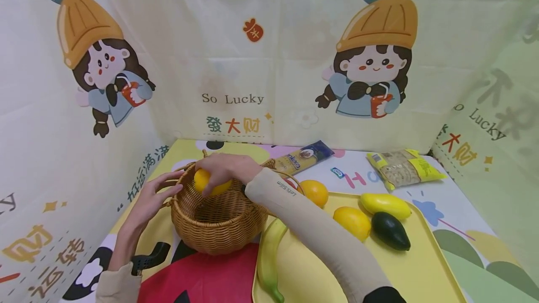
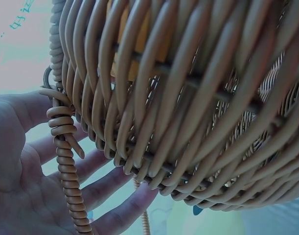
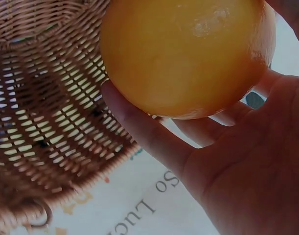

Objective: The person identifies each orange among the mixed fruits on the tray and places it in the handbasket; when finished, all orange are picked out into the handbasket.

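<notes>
A brown wicker basket [image 1: 219,235] stands left of the middle. Over its mouth, my right hand [image 1: 225,167] holds an orange [image 3: 188,58]; in the right wrist view the fingers curve round the fruit beside the woven inner wall. My left hand [image 1: 153,195] is at the basket's left rim. The left wrist view shows its spread, fairly straight fingers [image 2: 107,191] against the outside of the weave, with the coiled handle [image 2: 68,171] hanging in front of the palm. Part of the orange is hidden by the right hand in the head view.
A yellow tray [image 1: 417,265] to the right bears a banana [image 1: 269,261], another orange [image 1: 315,193], an orange-yellow fruit [image 1: 351,222], a longer yellow fruit [image 1: 385,205] and a dark avocado [image 1: 390,231]. Behind lie a pasta packet [image 1: 303,158] and a yellow bag [image 1: 404,167].
</notes>
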`<state>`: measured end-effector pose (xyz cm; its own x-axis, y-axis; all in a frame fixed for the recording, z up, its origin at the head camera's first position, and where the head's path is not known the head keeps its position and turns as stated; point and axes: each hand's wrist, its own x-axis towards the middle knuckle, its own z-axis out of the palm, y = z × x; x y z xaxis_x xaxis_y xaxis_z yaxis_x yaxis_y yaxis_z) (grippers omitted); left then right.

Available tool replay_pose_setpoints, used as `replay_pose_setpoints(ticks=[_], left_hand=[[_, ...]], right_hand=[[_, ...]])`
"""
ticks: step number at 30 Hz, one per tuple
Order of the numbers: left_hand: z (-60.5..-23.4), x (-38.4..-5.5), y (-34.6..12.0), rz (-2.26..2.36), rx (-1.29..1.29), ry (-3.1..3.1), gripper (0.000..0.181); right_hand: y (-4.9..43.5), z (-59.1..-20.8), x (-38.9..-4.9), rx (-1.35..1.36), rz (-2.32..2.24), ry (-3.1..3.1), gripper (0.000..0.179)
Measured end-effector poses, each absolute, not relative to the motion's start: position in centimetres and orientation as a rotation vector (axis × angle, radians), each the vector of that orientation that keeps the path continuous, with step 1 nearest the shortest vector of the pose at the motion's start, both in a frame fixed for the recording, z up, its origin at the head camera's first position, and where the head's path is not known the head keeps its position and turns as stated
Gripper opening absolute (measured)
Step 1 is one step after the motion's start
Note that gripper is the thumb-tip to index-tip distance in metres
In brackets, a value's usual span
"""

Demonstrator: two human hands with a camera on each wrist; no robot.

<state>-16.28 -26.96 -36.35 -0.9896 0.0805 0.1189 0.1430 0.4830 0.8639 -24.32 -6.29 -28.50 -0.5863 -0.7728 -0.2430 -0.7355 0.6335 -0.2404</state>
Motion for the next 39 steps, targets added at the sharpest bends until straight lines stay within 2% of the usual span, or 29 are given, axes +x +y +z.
replay_pose_setpoints(ticks=[12, 39], left_hand=[[-36.4, -16.3, -26.9, -1.521, -0.209, -2.652, 0.048], [-36.4, -16.3, -26.8, -1.545, -0.187, -2.654, 0.049]], right_hand=[[-6.7, -30.4, -24.6, -1.135, -0.040, 2.523, 0.063], [-6.8, -31.0, -24.8, -1.099, -0.014, 2.530, 0.067]])
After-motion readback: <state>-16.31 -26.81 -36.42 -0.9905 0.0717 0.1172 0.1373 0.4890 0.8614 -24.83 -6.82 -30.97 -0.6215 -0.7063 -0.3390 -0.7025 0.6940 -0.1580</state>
